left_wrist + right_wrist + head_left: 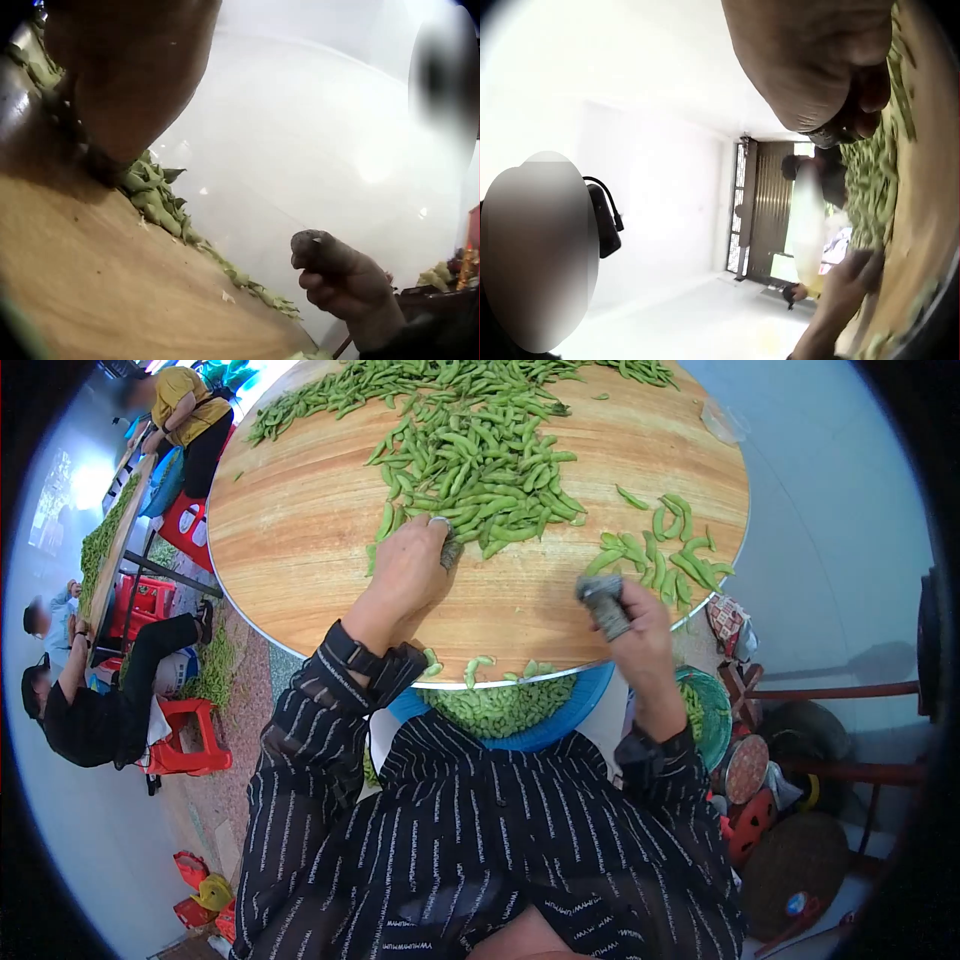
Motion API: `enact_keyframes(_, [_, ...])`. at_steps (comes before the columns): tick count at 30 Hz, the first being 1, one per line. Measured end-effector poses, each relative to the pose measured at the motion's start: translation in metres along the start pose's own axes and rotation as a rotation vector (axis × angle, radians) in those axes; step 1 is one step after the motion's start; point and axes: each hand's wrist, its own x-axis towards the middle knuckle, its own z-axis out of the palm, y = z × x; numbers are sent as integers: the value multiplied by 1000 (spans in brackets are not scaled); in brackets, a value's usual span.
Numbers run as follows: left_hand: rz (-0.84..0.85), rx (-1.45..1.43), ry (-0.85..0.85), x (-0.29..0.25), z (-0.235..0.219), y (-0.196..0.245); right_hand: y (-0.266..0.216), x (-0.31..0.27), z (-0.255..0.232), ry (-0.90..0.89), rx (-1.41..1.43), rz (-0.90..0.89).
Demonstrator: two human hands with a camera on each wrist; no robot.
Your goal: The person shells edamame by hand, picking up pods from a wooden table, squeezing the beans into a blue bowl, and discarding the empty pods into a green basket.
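My left hand [405,565] reaches down to the near edge of a heap of green soybean pods [480,470] on a round wooden table [310,540]. Its thumb wears a grey wrap [450,550]. The fingertips are hidden among the pods, so I cannot tell whether they pinch one. Raised over the table's right front part is my right hand [640,635], its fingers curled and its thumb also wrapped in grey; no pod shows in it. In the left wrist view this right hand [349,281] looks closed. A smaller group of pods [665,555] lies just beyond it.
A blue basin [595,690] of shelled beans [500,705] sits below the table's front edge, where a few loose pods [478,668] lie. A green basket [715,715] stands at the lower right. Other people [80,700] sit at a long table at left, near red stools [185,735].
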Motion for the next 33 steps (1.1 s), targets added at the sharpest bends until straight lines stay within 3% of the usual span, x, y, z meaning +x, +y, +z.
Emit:
enact_keyframes(3, [-99,-187,-58,-10,-16,11,1,-3,24,-69,99,-14])
enact_keyframes(5, [-83,-875,-181,-24,-18,6,-5,-4,35,-226,303,176])
enact_keyframes(8, [-111,-1058,-256,-45,-40,36,-14,-3,47,-349,481,222])
enact_keyframes(12, [81,-867,-192,-55,-38,37,-21,-5,54,-399,481,215])
enact_keyframes(15, [104,-818,-189,-56,-40,40,-24,-9,53,-362,436,201])
enact_keyframes(24, [137,-699,-173,-57,-42,45,-19,-9,56,-349,496,219])
enact_keyframes(28, [163,-737,-155,-56,-41,49,-13,-5,63,-243,483,159])
enact_keyframes(31, [62,-786,-173,-57,-37,50,-13,-3,63,-226,466,112])
enact_keyframes(33, [11,-462,-202,-61,-42,56,-14,-4,62,-213,467,92])
